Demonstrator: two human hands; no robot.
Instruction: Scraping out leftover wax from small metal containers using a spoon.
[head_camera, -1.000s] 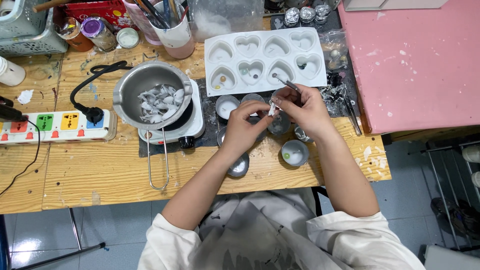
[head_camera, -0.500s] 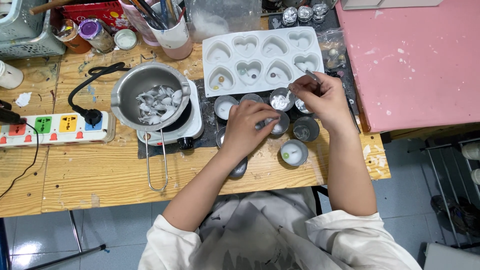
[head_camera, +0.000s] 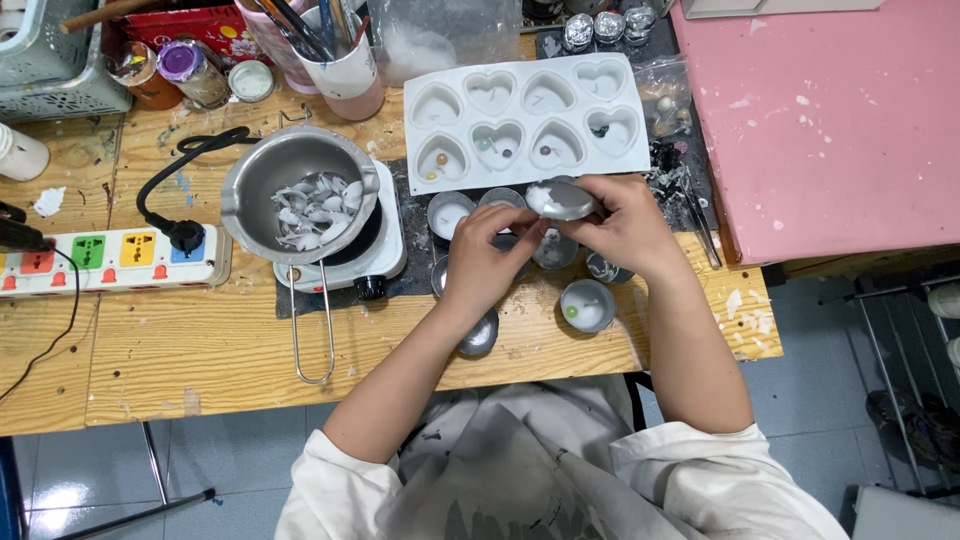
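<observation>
My right hand (head_camera: 625, 225) holds a small round metal cup (head_camera: 563, 200) with white wax in it, lifted just below the white heart-shaped mould tray (head_camera: 520, 90). My left hand (head_camera: 487, 258) reaches in beside it, its fingertips touching the cup's near edge. Several more small metal cups (head_camera: 587, 305) stand on the wooden table (head_camera: 180, 350) around and under my hands, one of them with a green dot in its white filling. Some mould hearts hold small coloured beads.
A steel pot of white wax flakes (head_camera: 305, 200) sits on a small white hot plate, its long handle pointing toward me. A power strip (head_camera: 110, 258) lies at the left. Jars, a cup of brushes (head_camera: 335, 55) and a plastic bag line the back. A pink board (head_camera: 830, 120) lies at the right.
My right hand dropped the thin tool it held a second ago and picked up a wax-filled cup. Both hands have come together over it, just below the mould.
</observation>
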